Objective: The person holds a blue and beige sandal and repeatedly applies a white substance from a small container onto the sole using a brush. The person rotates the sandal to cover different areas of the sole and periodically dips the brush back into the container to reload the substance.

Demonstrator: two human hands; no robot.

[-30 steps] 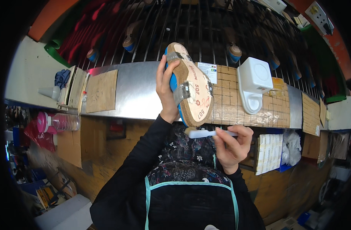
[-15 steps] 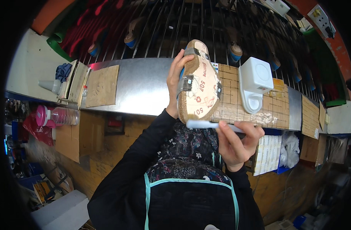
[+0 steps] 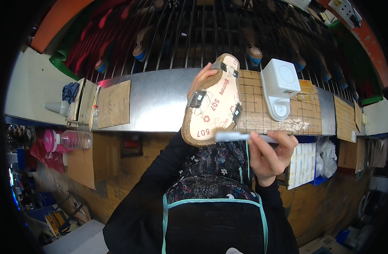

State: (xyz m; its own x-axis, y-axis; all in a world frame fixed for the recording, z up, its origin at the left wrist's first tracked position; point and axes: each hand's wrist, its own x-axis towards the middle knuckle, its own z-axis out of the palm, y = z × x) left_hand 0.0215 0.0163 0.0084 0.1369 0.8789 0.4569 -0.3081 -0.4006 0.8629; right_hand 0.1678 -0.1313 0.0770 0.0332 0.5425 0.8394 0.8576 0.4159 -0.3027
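My left hand (image 3: 197, 83) holds a sandal (image 3: 217, 103) from behind, bottom side turned up. Its underside is pale with red print and a brown cork-like rim, and dark strap ends are folded over its edges. Most of the left palm and fingers is hidden behind it. In my right hand (image 3: 272, 157) a brush (image 3: 234, 136) with a whitish handle is pinched between thumb and fingers. The brush's blurred left end lies at the near, rounded end of the sandal, apparently against its edge.
A white dispenser (image 3: 282, 84) stands on a taped cardboard sheet (image 3: 255, 111) on the metal bench (image 3: 153, 99). Beyond run metal rods (image 3: 194, 31) carrying several shoes (image 3: 139, 51). At left are a cardboard piece (image 3: 114, 104), a grey cone (image 3: 56, 108) and a pink-lidded jar (image 3: 71, 140).
The sandal has come nearer and a little left, its near end tilting left. My right hand has shifted slightly right and down with the brush, which stays by the sandal's near end.
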